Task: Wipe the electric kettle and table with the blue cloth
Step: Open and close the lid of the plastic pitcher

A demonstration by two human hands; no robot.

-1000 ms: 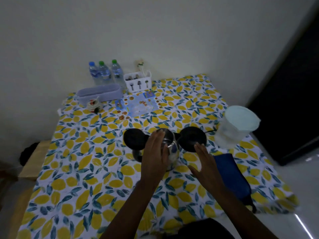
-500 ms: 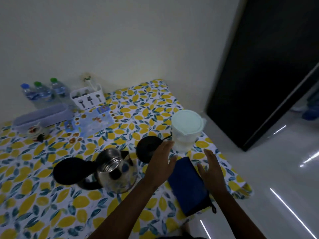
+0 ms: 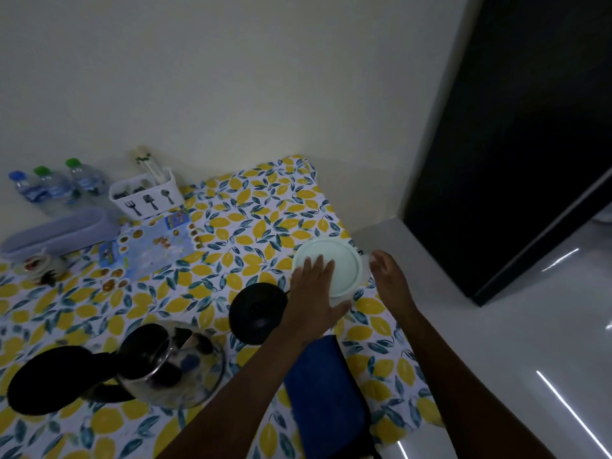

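The steel electric kettle (image 3: 172, 366) stands at the lower left with its black lid (image 3: 49, 379) swung open. Its round black base (image 3: 256, 311) lies to the right of it. The folded blue cloth (image 3: 326, 392) rests on the lemon-print table (image 3: 231, 240) near the front right edge, between my forearms. My left hand (image 3: 311, 293) lies flat with fingers spread over the white lid of a clear plastic jug (image 3: 344, 263). My right hand (image 3: 392, 281) hovers open just right of the jug, holding nothing.
At the back left stand three water bottles (image 3: 56, 187), a white cutlery caddy (image 3: 145, 197), a lilac tray (image 3: 59, 231) and a blue snack packet (image 3: 149, 250). The table's right edge drops to a glossy floor beside a dark door (image 3: 516, 144).
My view swung right. Both hands left the kettle, passed over the blue cloth and reached the white-lidded jug; the left now rests on its lid.
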